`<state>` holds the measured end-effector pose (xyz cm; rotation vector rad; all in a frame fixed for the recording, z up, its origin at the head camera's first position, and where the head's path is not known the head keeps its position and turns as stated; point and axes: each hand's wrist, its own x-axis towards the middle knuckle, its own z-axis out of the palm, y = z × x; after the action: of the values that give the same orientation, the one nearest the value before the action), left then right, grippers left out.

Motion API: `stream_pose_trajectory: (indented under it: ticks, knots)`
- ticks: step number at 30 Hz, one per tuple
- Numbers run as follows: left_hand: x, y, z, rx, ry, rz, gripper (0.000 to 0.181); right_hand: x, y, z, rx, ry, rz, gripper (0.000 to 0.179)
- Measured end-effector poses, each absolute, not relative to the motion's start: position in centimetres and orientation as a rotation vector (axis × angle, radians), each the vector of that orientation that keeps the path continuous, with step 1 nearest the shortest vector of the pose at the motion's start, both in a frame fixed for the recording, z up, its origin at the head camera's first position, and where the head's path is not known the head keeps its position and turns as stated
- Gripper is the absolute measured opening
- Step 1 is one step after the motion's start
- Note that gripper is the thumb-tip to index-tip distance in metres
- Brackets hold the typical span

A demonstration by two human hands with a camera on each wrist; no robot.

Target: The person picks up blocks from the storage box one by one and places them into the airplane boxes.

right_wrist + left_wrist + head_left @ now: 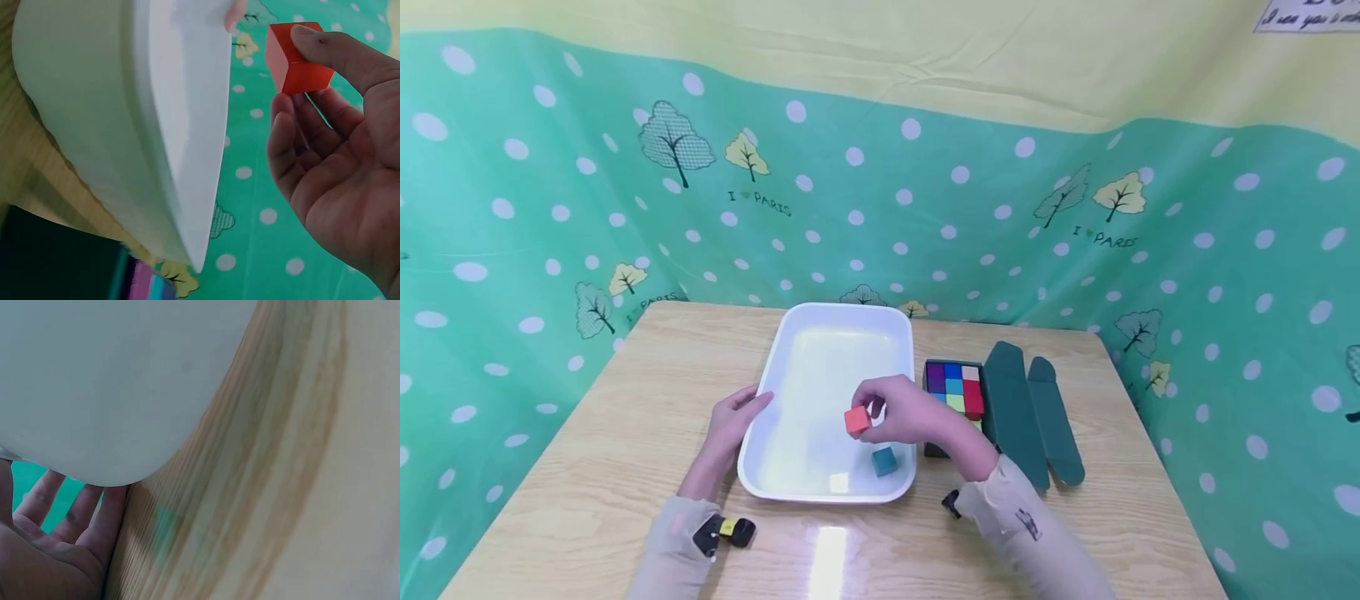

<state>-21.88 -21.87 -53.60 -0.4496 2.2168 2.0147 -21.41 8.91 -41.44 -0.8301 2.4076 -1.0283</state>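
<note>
Over the right part of a white tray (pixel 831 498), my right hand (pixel 898 410) pinches a red-orange cube (pixel 857 421) between thumb and fingertips. The right wrist view shows the thumb on one face of the cube (pixel 300 59) and fingers against the opposite side. A teal cube (pixel 884 461) lies inside the tray near its front right corner. My left hand (pixel 727 427) holds the tray's left side, its thumb over the rim. In the left wrist view, the fingers of my left hand (pixel 62 544) reach along the tray's outer wall (pixel 125 394), their tips partly hidden.
Right of the tray stands a dark green box (pixel 934 451) holding several coloured cubes (pixel 955 387), partly covered by my right arm. Its unfolded lid flaps (pixel 1018 417) lie to the right. Behind the wooden table (pixel 685 358) hangs a patterned green curtain (pixel 850 208).
</note>
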Motion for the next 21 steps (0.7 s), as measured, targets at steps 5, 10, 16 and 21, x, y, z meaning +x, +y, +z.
stream_pose_trajectory:
  ticks: [5, 10, 16, 21]
  knots:
    - [-21.8, -22.0, -53.8, -0.458, 2.214, 2.011, 0.072, -20.7, 10.6, -42.3, -0.74, 2.407, -1.229, 0.029]
    - [-21.9, -21.9, -53.7, -0.456, 2.203, 2.003, 0.075, -20.3, 12.7, -43.0, -0.634, 2.44, -1.383, 0.03]
    - [-21.9, -22.0, -53.7, -0.464, 2.197, 2.002, 0.075, -19.9, 16.3, -43.5, -0.458, 2.542, -1.467, 0.034]
    - [-22.0, -22.1, -53.8, -0.439, 2.205, 2.018, 0.074, -19.7, 19.2, -44.3, -0.35, 2.639, -1.451, 0.036]
